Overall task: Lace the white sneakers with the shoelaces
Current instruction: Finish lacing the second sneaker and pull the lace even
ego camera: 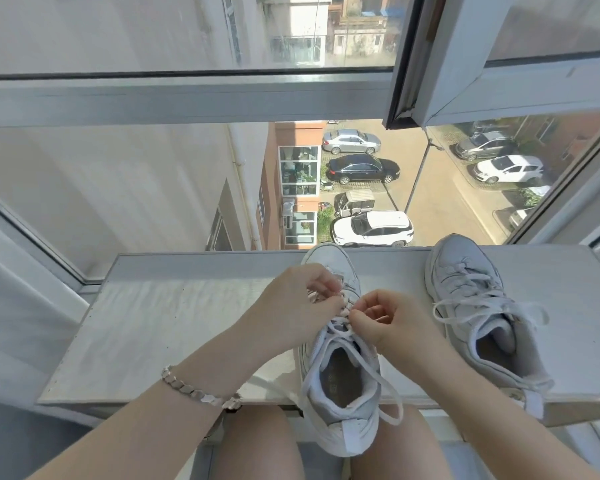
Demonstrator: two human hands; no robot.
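Observation:
A white sneaker [343,386] lies on the windowsill [174,323] in the middle, toe toward the glass, heel hanging over the front edge. My left hand [302,299] curls over its eyelets and pinches the lace there. Beside it, my right hand [385,323] pinches the white shoelace [368,362] near the upper eyelets; loose lace loops down past the shoe's opening. A second white sneaker [478,306] stands to the right, laced, with its lace ends lying loose.
The sill's front edge runs just above my knees [257,445]. A window pane [118,188] rises right behind the shoes, and an open sash [465,64] hangs at upper right. A bracelet [201,393] circles my left wrist.

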